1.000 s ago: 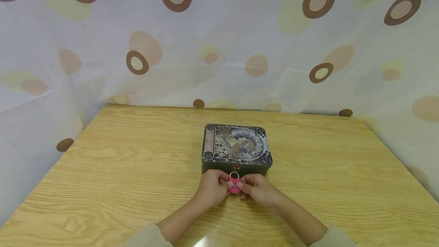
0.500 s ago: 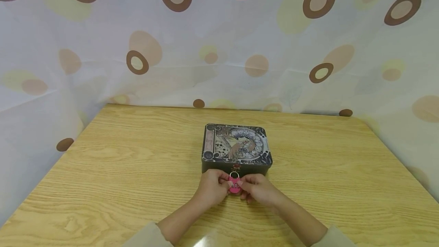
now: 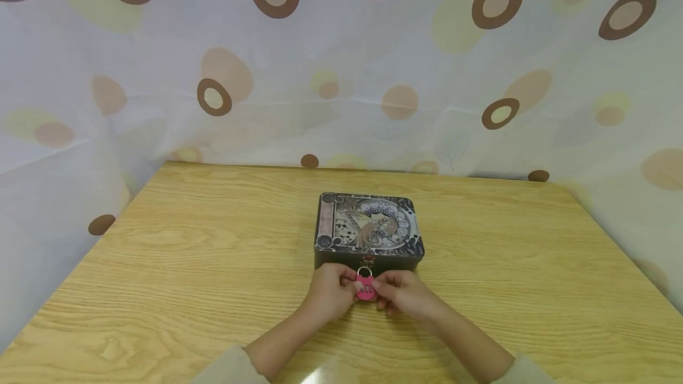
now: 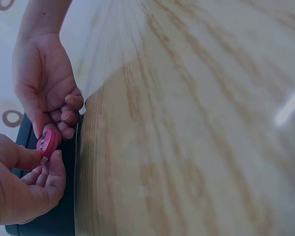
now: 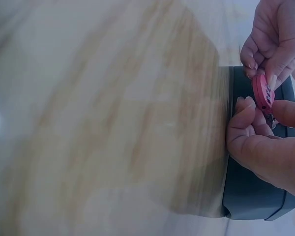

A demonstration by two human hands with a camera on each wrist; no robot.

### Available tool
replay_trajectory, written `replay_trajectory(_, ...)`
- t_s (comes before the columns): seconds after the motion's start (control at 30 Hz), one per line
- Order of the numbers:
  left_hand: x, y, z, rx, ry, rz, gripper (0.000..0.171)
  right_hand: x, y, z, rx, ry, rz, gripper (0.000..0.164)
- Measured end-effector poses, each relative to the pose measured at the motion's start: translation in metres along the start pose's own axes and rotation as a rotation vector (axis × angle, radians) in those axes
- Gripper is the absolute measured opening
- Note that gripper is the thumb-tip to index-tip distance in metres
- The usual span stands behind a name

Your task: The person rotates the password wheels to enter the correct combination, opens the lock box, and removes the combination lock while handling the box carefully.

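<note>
A pink combination padlock (image 3: 366, 290) with a silver shackle and small dials is at the front of a dark tin box (image 3: 368, 224) with an illustrated lid. The shackle stands at the red-and-metal clasp (image 3: 368, 260) on the box's front; whether it passes through is too small to tell. My left hand (image 3: 332, 290) pinches the padlock's left side, thumb on the face. From the right, my right hand (image 3: 407, 295) holds the other edge between thumb and curled fingers. In the left wrist view, both thumbs touch the padlock (image 4: 48, 142); its back is partly hidden by fingers.
The box rests on a wood-grain table (image 3: 203, 253), its lid down. Behind the table hangs a pale curtain (image 3: 341, 76) with brown and beige ovals. Light reflects off the table's front edge.
My right thumb has shifted slightly to the right on the padlock, so more of the dials shows. The left hand and the box have hardly moved.
</note>
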State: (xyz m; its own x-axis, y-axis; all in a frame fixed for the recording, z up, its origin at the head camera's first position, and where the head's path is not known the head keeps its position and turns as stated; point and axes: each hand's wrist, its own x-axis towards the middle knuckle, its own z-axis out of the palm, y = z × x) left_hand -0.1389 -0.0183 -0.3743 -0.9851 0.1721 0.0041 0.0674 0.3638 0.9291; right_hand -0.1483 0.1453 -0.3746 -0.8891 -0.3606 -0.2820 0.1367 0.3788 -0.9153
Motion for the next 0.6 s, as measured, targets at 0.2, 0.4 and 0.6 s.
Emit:
replay_trajectory(0.2,0.0001,-0.0005,0.0001,-0.001,-0.004,-0.011,0.006,0.0,0.0005,0.0014,-0.016,0.005,-0.009,0.023)
replay_trajectory(0.4,0.0001,-0.0009,0.0004,0.004,0.0,-0.009,0.006,0.0023,0.0037,0.0011,-0.027,-0.019,-0.012,0.019)
replay_trajectory(0.6,0.0001,-0.0011,0.001,0.021,0.005,-0.005,0.006,0.0005,0.0,0.0028,-0.026,-0.031,-0.029,0.022)
